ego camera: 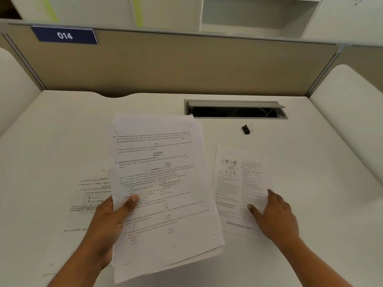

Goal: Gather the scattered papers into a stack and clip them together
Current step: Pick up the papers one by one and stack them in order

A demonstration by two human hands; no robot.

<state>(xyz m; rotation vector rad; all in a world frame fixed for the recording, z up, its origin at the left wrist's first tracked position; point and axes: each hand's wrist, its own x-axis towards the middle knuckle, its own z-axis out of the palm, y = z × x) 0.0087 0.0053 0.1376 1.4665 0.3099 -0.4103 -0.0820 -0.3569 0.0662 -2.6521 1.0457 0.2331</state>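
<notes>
My left hand [109, 222] grips a loose stack of printed papers [161, 183] by its left edge, thumb on top, holding it above the white desk [310, 162]. To the right lies a single printed sheet [234, 183] with a diagram, flat on the desk. My right hand [273, 214] rests on that sheet's lower right part, fingers spread and pressing down. Another sheet [91, 193] with upside-down handwriting-like text lies flat to the left, partly hidden under the held stack. A black binder clip [247, 129] sits alone farther back on the right.
An open cable slot [234, 109] with a raised grey flap is set into the desk behind the papers. A beige partition [186, 65] with a blue "014" label [64, 35] closes the back. White curved side panels stand at left and right.
</notes>
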